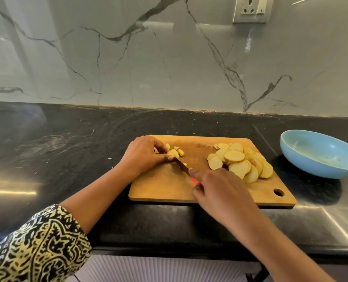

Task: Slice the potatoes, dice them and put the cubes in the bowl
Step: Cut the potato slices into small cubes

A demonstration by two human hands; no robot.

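Head view: left hand (146,154) in from the lower left, forearm slanted across the counter (67,139), patterned sleeve (36,247) at the elbow. Fingers curled down over the potato pieces (174,152) at the far left of the cutting board (165,188), pinning them. Right hand (219,192) in from the lower right, knuckles up, wrapped round the knife (182,165) handle, blade tip among the pieces. Heap of potato slices (242,161) on the board's right half. Blue bowl (319,155) on the counter right of the board, apart from it.
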